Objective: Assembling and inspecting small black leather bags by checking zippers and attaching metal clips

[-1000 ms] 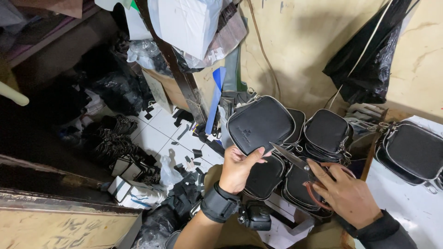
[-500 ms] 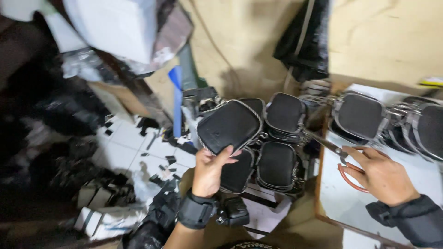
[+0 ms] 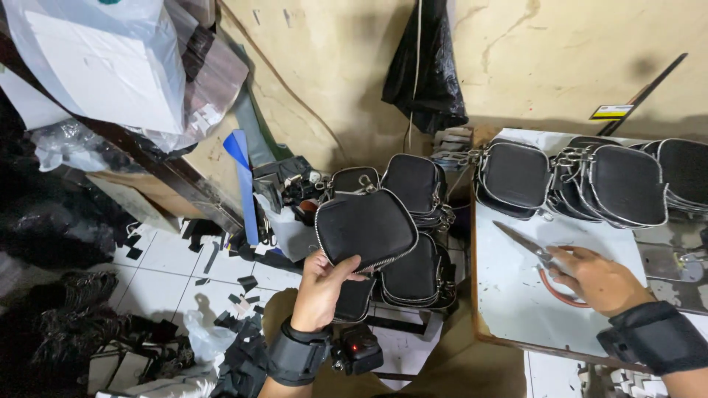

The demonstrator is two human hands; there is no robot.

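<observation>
My left hand [image 3: 322, 287] grips the lower edge of a small black zippered pouch [image 3: 364, 230] and holds it up in front of a stack of similar black pouches [image 3: 413, 276] beside the table. My right hand [image 3: 599, 280] rests on the white tabletop [image 3: 509, 295] and holds a pair of scissors [image 3: 532, 249] with orange-red handle loops, blades pointing up and left. Both wrists wear black bands.
A row of black pouches [image 3: 590, 180] with metal rings leans along the back of the table. A black bag [image 3: 426, 70] hangs on the beige wall. Black scraps [image 3: 221, 254] litter the white tiled floor at left, under plastic-wrapped boxes [image 3: 103, 66]. A blue strip [image 3: 243, 184] leans nearby.
My right hand has carried the scissors from the stacked pouches over to the tabletop. My left hand still holds the same pouch. The view has shifted right.
</observation>
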